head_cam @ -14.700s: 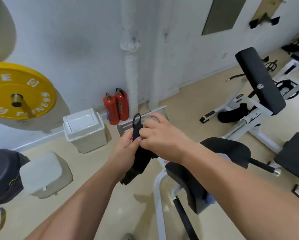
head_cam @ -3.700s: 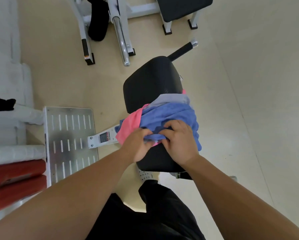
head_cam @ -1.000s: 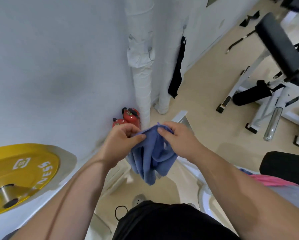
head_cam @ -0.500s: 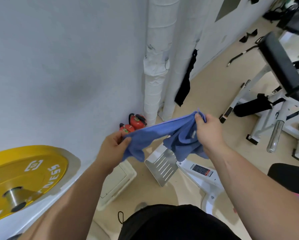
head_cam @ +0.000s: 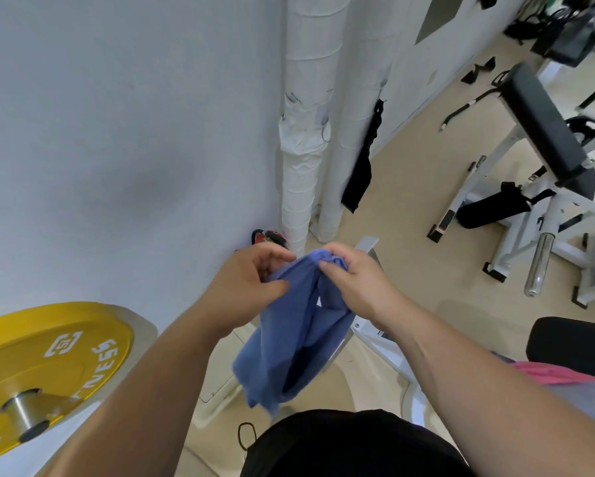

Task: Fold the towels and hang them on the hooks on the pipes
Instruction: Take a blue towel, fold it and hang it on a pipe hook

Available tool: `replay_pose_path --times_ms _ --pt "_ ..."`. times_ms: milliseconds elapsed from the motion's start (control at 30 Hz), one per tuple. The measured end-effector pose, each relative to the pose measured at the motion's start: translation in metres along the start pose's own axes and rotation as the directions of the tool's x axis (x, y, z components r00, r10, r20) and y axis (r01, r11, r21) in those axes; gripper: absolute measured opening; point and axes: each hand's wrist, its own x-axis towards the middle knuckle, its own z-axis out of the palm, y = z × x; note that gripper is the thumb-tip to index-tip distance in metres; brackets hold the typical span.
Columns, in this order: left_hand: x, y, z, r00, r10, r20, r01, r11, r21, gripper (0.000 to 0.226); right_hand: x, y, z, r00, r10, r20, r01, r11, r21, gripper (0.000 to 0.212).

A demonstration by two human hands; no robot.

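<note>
A blue towel (head_cam: 289,335) hangs doubled over in front of me. My left hand (head_cam: 244,287) pinches its top edge on the left and my right hand (head_cam: 354,287) grips the top on the right, the two hands close together. Two white wrapped pipes (head_cam: 306,108) stand upright in the wall corner beyond. A black towel (head_cam: 361,166) hangs from a hook on the right pipe. A small wire hook (head_cam: 324,127) sticks out of the left pipe with nothing on it. A pink towel (head_cam: 554,373) lies on a black seat pad at the right edge.
A yellow weight plate (head_cam: 48,359) on a bar fills the lower left. Red fire extinguishers (head_cam: 268,237) stand at the base of the pipes. A white-framed bench machine (head_cam: 544,173) with black pads occupies the right. A metal footplate shows behind the towel.
My hands have come together, bringing the two ends of the blue towel to meet, so it now hangs folded instead of stretched wide.
</note>
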Motion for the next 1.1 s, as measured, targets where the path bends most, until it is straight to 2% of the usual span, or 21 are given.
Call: replay_pose_path --times_ms 67,200,300,400,433,500,600,700,767,867,967,1033,1100 --pt "-0.004 -0.007 -0.005 0.997 -0.045 -0.055 0.046 0.999 0.015 0.040 0.003 0.002 -0.004 0.995 0.052 -0.086 -0.046 0.997 0.065 0.028" --pt "-0.007 -0.012 0.006 0.987 -0.091 -0.136 0.072 0.988 -0.138 0.026 0.008 0.002 -0.017 0.979 0.155 -0.133 -0.130 0.975 0.182 0.024" --pt "0.002 -0.011 0.023 0.985 -0.108 -0.138 0.078 0.975 -0.210 0.018 0.010 0.000 -0.022 0.981 0.173 -0.083 -0.149 0.960 0.239 0.023" --pt "0.016 -0.006 0.042 0.994 -0.093 -0.053 0.078 0.969 -0.236 0.018 0.013 -0.002 -0.028 0.960 0.277 0.031 -0.272 0.905 0.326 0.023" --pt "0.021 -0.005 0.048 0.996 -0.083 -0.028 0.075 0.970 -0.230 0.025 0.015 -0.003 -0.031 0.964 0.264 0.039 -0.261 0.898 0.354 0.021" --pt "0.033 0.000 0.060 0.998 -0.054 -0.014 0.051 0.984 -0.169 0.037 0.020 -0.001 -0.041 0.987 0.155 -0.031 -0.135 0.928 0.348 0.013" --pt "0.055 0.008 0.076 0.994 -0.056 -0.097 0.048 0.995 -0.084 0.016 0.025 0.003 -0.065 0.992 0.116 -0.040 -0.096 0.937 0.336 0.018" --pt "0.073 0.019 0.087 0.980 -0.025 -0.195 0.036 0.998 0.057 0.010 0.034 0.012 -0.092 0.993 0.114 -0.018 -0.099 0.921 0.376 0.026" --pt "0.084 0.027 0.096 0.975 -0.009 -0.222 0.025 0.997 0.067 0.010 0.044 0.018 -0.112 0.993 0.121 -0.013 -0.105 0.903 0.416 0.023" --pt "0.098 0.041 0.112 0.946 -0.101 -0.309 0.060 0.988 -0.140 0.015 0.064 0.030 -0.144 0.991 0.132 -0.038 -0.104 0.902 0.418 0.019" --pt "0.118 0.054 0.132 0.914 -0.227 -0.336 0.077 0.911 -0.405 0.025 0.085 0.051 -0.171 0.968 0.222 -0.116 -0.156 0.897 0.414 0.010" --pt "0.133 0.065 0.148 0.894 -0.272 -0.355 0.078 0.877 -0.475 0.029 0.094 0.061 -0.187 0.933 0.331 -0.142 -0.236 0.859 0.454 0.005" --pt "0.148 0.079 0.166 0.866 -0.318 -0.385 0.094 0.861 -0.500 0.026 0.100 0.065 -0.202 0.921 0.357 -0.154 -0.235 0.827 0.510 0.010"
